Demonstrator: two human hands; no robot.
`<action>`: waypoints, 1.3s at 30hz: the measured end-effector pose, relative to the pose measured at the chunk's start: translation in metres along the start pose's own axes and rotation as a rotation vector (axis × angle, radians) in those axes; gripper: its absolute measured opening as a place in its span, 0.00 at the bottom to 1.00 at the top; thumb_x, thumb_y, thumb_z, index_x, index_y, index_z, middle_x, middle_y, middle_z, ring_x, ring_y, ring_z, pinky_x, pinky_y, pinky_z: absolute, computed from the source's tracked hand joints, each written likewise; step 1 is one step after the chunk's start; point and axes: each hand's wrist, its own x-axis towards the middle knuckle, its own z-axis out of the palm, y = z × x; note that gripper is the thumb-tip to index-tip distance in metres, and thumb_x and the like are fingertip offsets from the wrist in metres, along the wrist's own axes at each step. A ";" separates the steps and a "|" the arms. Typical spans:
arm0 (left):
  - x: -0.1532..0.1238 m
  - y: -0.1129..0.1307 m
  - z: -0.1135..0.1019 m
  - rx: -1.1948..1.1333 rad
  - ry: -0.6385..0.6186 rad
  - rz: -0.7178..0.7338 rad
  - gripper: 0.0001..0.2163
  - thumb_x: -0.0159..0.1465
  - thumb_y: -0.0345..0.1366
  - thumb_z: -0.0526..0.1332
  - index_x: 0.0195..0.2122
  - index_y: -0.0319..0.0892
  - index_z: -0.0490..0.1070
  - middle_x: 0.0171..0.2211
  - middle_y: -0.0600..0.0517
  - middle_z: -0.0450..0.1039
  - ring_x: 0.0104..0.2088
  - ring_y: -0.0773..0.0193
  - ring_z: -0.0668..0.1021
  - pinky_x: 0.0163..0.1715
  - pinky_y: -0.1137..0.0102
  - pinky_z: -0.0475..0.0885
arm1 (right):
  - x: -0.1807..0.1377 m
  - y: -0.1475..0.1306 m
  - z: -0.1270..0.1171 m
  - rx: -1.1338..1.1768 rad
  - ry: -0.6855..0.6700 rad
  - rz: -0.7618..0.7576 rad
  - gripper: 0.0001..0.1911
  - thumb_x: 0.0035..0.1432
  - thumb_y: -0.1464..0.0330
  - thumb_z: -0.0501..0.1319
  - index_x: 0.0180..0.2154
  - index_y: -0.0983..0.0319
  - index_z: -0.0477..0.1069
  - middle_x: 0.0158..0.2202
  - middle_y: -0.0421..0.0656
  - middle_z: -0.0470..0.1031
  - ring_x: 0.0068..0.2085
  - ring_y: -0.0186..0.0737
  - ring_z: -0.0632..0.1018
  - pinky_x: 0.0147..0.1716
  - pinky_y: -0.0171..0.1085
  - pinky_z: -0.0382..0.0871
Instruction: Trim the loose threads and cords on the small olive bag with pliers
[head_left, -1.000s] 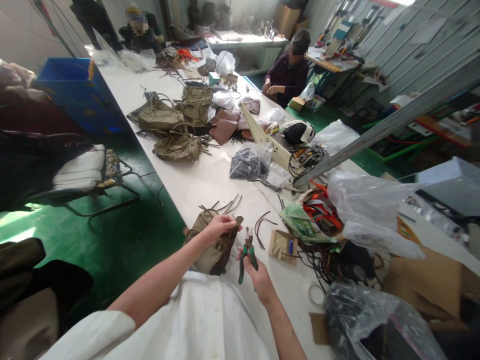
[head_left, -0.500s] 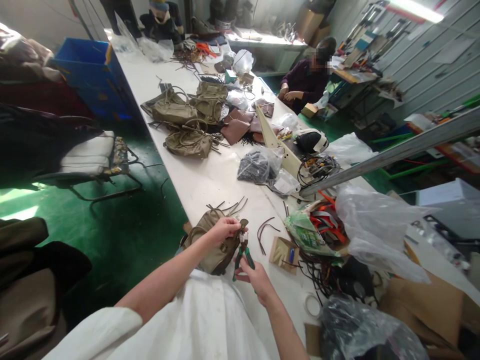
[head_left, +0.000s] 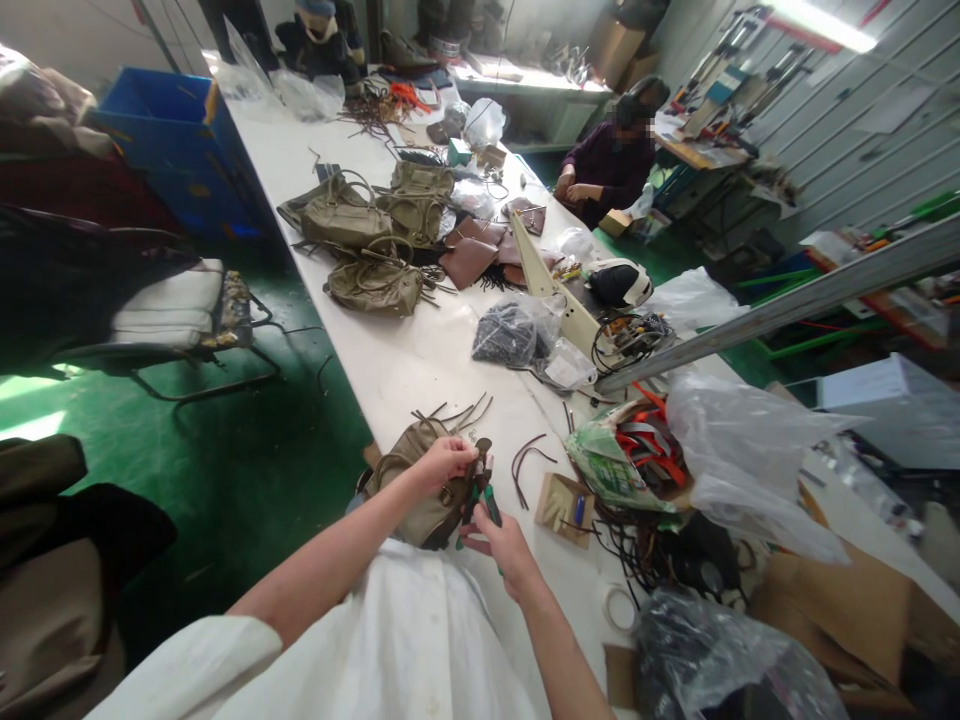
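Down near the bottom middle of the frame, the left hand (head_left: 444, 462) pinched a small dark tab on the olive bag (head_left: 420, 485), which lay at the near edge of the long white table (head_left: 405, 365). The right hand (head_left: 499, 540) was closed around green-handled pliers (head_left: 480, 493), their nose right at that tab. The fingers (head_left: 466, 455) sat so close to the pliers that a slip could nip them. A hard squeeze might tear the tab.
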 end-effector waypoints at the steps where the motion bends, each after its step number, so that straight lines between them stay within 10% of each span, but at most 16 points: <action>1: -0.001 0.000 0.000 0.000 -0.003 0.000 0.23 0.52 0.49 0.84 0.31 0.40 0.75 0.31 0.47 0.79 0.30 0.62 0.81 0.34 0.70 0.74 | 0.001 -0.001 0.000 -0.009 0.011 -0.019 0.34 0.51 0.39 0.75 0.43 0.61 0.80 0.44 0.48 0.82 0.43 0.47 0.84 0.47 0.52 0.85; 22: -0.003 0.006 0.005 0.052 -0.016 -0.004 0.25 0.47 0.53 0.84 0.30 0.39 0.76 0.33 0.42 0.82 0.33 0.58 0.83 0.34 0.69 0.73 | 0.011 0.002 -0.005 -0.216 0.080 -0.136 0.34 0.57 0.36 0.68 0.39 0.62 0.80 0.28 0.41 0.76 0.28 0.38 0.71 0.28 0.39 0.69; 31: 0.000 0.002 0.003 0.154 0.016 0.009 0.27 0.46 0.54 0.84 0.28 0.39 0.74 0.26 0.49 0.76 0.26 0.65 0.76 0.28 0.71 0.64 | 0.002 -0.007 -0.010 -0.003 -0.055 -0.021 0.30 0.56 0.41 0.73 0.44 0.59 0.80 0.39 0.43 0.82 0.43 0.45 0.80 0.55 0.47 0.75; 39: -0.005 0.003 0.007 0.259 0.024 0.021 0.28 0.46 0.57 0.83 0.30 0.39 0.74 0.28 0.49 0.77 0.28 0.65 0.75 0.32 0.70 0.68 | -0.006 -0.003 -0.012 0.172 -0.199 0.075 0.26 0.61 0.44 0.71 0.44 0.59 0.75 0.36 0.39 0.73 0.30 0.37 0.75 0.31 0.40 0.76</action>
